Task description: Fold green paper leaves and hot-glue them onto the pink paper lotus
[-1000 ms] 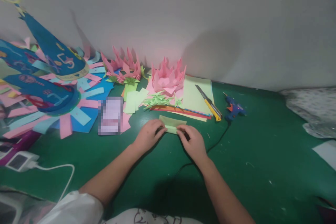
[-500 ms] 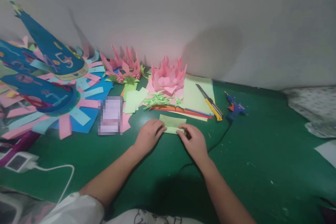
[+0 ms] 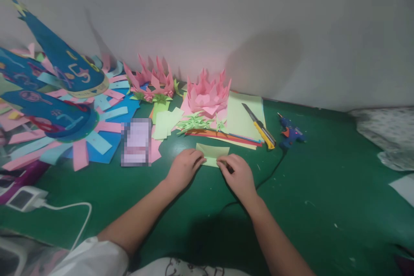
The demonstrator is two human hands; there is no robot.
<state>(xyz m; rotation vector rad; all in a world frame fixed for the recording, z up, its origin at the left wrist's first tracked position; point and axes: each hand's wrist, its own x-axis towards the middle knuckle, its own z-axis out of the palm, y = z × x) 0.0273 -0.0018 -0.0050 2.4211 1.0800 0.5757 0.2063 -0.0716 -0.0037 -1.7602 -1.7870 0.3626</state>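
A small light-green sheet of paper (image 3: 212, 152) lies on the green table, creased lengthwise with its far part standing up. My left hand (image 3: 186, 166) pinches its left edge with thumb and fingers. At the right edge my right hand (image 3: 237, 172) is closed on the same paper. Just beyond it are green folded paper leaves (image 3: 196, 123) and a pink paper crown (image 3: 208, 97). Several loose pale-green paper pieces (image 3: 163, 126) rest to the left of the leaves.
A yellow utility knife (image 3: 265, 135) with its blade out lies on a stack of coloured paper (image 3: 246, 112). Right of it sits a blue glue gun (image 3: 290, 133), its cord running towards my right wrist. Blue cone hats (image 3: 58, 51) and a blurred phone-like rectangle (image 3: 137, 142) are at left.
The paper's near part shows a little more below the crease, between my fingertips. Both hands have stayed at its edges with hardly any shift.
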